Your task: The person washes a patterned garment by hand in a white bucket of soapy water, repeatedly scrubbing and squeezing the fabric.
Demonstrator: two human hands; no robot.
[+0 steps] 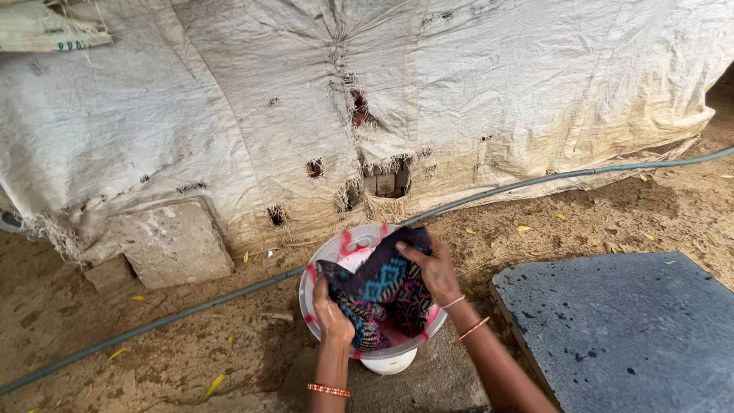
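**Patterned cloth held over the white bowl**

Woven, dark cloth with turquoise and pink zigzag bands (384,294) hangs across the round white plastic bowl (330,252). I see my left hand (332,317) closed on its near edge and my right hand (436,269) clamped on the far corner above the bowl. It looks soft, limp, probably wet and heavy; edges give the surest hold. Right of the bowl lies a grey stone slab (627,329); behind it, a green hose (535,180).

Folded whitish woven sack (46,29) with bluish print, flat at top left corner, atop tarp covering
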